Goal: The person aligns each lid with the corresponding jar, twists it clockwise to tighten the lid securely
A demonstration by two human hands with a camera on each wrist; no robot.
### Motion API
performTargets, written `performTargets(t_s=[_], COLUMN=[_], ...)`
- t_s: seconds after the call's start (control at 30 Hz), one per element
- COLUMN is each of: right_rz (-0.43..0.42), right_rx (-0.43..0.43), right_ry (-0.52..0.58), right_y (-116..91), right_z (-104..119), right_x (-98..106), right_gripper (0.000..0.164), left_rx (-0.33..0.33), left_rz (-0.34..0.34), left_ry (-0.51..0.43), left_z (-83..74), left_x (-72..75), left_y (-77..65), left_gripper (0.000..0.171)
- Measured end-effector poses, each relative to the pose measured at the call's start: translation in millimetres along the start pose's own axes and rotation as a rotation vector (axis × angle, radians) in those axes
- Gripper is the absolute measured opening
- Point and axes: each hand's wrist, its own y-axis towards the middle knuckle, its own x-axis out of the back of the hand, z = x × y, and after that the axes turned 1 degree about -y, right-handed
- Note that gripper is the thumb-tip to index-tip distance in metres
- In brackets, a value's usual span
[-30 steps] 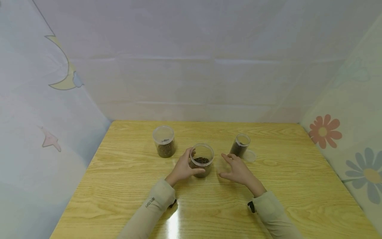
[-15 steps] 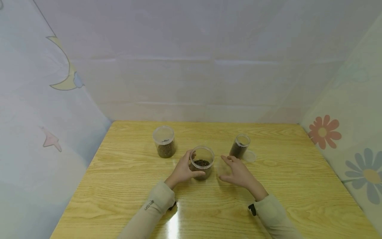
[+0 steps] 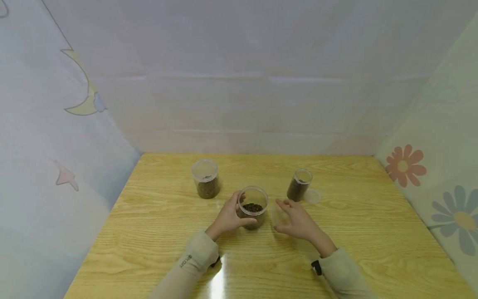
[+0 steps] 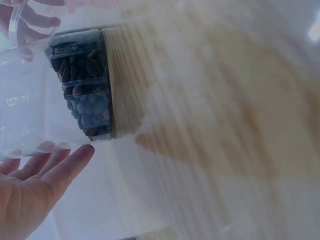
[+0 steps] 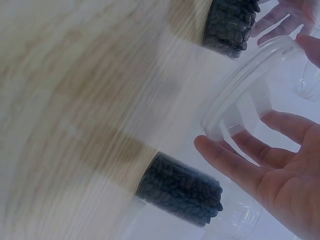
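My left hand (image 3: 228, 216) grips a wide clear jar (image 3: 259, 219) from its left side, thumb across the front and fingers round the back. The jar stands upright and uncovered, partly filled with dark coffee beans (image 4: 87, 90). Just right of it, my right hand (image 3: 298, 221) holds a clear round lid (image 5: 235, 102) between thumb and fingers. The lid is tilted on edge, apart from the jar, and hard to make out in the head view. Behind the right hand stands a slim clear jar (image 3: 297, 190) of dark seeds or beans, without its lid.
Another wide clear jar (image 3: 207, 187), partly filled with dark beans, stands at the back left. A small translucent lid (image 3: 312, 196) lies flat beside the slim jar. The wooden table (image 3: 157, 232) meets printed cloth walls at its back and sides.
The left hand and the wide jar have shifted slightly towards the person. My right hand has come slightly nearer too, keeping the clear lid. The other jars stay put.
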Motion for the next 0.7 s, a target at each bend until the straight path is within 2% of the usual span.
performTargets(t_s=[0.4, 0.7], right_rz=[-0.027, -0.027], right_rx=[0.019, -0.004], right_ry=[-0.022, -0.009], right_y=[-6.0, -9.6], right_z=[-1.9, -4.0], right_x=[-2.5, -0.5], right_gripper=[0.076, 0.076], left_rx=[-0.015, -0.028], left_rz=[0.009, -0.007], left_ry=[-0.01, 0.012], left_z=[0.3, -1.7], left_x=[-1.1, -0.9], left_y=[-4.2, -5.0], left_gripper=[0.094, 0.094])
